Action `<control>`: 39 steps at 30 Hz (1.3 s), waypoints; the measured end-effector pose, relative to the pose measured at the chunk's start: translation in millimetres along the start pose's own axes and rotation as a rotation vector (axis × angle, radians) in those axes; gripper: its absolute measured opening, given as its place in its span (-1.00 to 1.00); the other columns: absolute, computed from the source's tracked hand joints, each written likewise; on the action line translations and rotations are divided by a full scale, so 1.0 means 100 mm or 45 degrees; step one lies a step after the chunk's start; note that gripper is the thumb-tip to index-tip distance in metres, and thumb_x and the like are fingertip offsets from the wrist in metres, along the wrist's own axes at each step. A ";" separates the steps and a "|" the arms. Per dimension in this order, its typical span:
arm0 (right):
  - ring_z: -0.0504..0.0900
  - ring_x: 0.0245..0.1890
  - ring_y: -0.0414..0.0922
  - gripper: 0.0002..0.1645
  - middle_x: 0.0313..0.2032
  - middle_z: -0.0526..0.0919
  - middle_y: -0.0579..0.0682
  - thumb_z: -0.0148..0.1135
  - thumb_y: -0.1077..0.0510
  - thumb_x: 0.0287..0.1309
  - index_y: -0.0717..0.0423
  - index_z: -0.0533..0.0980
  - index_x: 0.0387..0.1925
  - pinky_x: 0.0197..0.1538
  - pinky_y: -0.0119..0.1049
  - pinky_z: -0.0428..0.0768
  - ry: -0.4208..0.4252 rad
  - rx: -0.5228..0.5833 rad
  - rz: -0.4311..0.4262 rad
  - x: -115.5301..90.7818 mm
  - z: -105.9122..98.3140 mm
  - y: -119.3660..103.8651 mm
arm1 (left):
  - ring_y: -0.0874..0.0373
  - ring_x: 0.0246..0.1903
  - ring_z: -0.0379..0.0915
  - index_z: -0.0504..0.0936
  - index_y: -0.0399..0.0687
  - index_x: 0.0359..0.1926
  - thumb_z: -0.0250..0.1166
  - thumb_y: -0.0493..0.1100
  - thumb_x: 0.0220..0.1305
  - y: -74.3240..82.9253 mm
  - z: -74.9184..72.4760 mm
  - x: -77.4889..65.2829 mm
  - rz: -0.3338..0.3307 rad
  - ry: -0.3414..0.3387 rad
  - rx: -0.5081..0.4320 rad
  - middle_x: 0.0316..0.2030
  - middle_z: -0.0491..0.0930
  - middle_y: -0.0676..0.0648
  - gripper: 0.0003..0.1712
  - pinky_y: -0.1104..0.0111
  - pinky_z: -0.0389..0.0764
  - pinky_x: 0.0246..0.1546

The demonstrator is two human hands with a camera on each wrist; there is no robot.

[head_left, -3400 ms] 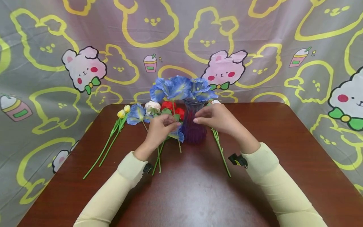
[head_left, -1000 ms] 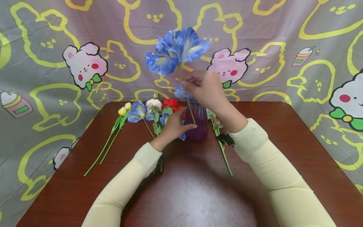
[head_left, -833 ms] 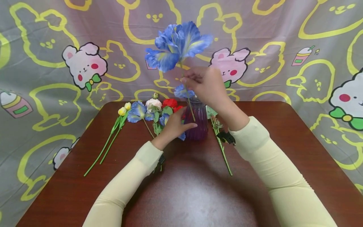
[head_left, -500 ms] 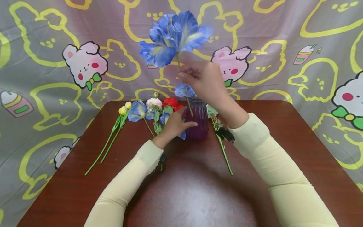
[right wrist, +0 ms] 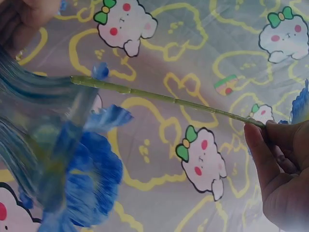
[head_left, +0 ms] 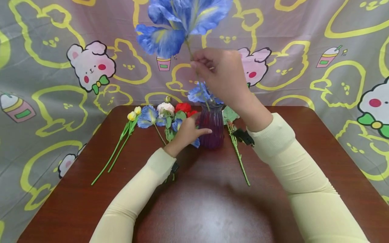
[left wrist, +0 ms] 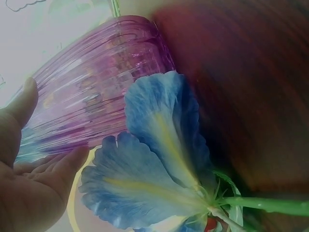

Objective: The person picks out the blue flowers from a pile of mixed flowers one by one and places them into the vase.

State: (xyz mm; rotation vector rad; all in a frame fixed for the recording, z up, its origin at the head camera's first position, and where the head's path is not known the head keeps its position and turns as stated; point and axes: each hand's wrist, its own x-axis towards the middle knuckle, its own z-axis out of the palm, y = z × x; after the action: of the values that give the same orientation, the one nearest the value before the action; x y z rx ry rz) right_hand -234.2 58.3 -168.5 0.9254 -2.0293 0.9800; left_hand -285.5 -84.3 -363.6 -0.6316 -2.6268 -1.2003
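My right hand point(head_left: 223, 76) pinches the green stem point(right wrist: 169, 100) of a large blue iris point(head_left: 179, 25) above the vase. The bloom is cut off by the top of the head view. The stem's lower end is level with the vase rim, in front of it in the head view. My left hand point(head_left: 186, 133) holds the purple ribbed glass vase point(head_left: 215, 130), thumb on the near side and fingers on the far side, partly hidden. Another blue iris point(head_left: 199, 92) shows at the vase mouth. In the left wrist view, a blue iris point(left wrist: 154, 193) lies close beside the vase.
Yellow tulips point(head_left: 132, 116), a blue iris point(head_left: 148, 116), a pale pink flower point(head_left: 165, 109) and red flowers point(head_left: 183, 107) lie left of the vase. Green stems point(head_left: 240, 160) with leaves lie to its right. A cartoon-print curtain point(head_left: 127, 77) hangs behind the brown table point(head_left: 304, 152).
Since the first frame, my left hand has moved right onto the vase, and my right hand has taken the iris by its stem. Over the last second the iris rises higher; the left hand stays put.
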 end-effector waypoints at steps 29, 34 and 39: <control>0.72 -0.27 -0.15 -0.85 -0.31 0.74 0.05 0.28 0.26 0.23 0.26 0.66 -0.20 -0.16 -0.33 0.63 -0.089 -0.073 0.107 -0.19 0.20 0.38 | -0.05 0.15 0.43 0.28 -0.36 0.36 0.49 0.05 0.09 0.01 -0.03 0.01 -0.070 -0.053 -0.027 0.20 0.47 -0.27 -0.04 0.14 0.48 0.12; 0.67 -0.44 -0.11 -0.85 -0.38 0.73 0.09 0.32 0.26 0.20 0.30 0.67 -0.24 -0.32 -0.26 0.60 -0.114 -0.078 0.118 -0.30 0.29 0.48 | -0.06 0.15 0.43 0.27 -0.34 0.37 0.48 0.07 0.10 0.00 -0.03 0.01 -0.079 -0.060 0.007 0.21 0.46 -0.27 -0.03 0.12 0.47 0.12; 0.62 -0.52 -0.12 -0.85 -0.42 0.72 0.09 0.33 0.24 0.19 0.30 0.67 -0.27 -0.39 -0.26 0.56 -0.143 -0.101 0.138 -0.36 0.33 0.52 | -0.08 0.16 0.42 0.26 -0.34 0.38 0.47 0.05 0.12 -0.01 -0.04 0.00 -0.066 -0.063 0.001 0.22 0.44 -0.28 -0.04 0.11 0.46 0.12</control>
State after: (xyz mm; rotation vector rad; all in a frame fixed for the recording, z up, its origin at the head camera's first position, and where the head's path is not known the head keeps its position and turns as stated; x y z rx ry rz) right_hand -267.4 65.3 -230.8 0.8523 -2.2163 0.9152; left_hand -286.0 -87.6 -361.3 -0.6039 -2.7001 -1.2135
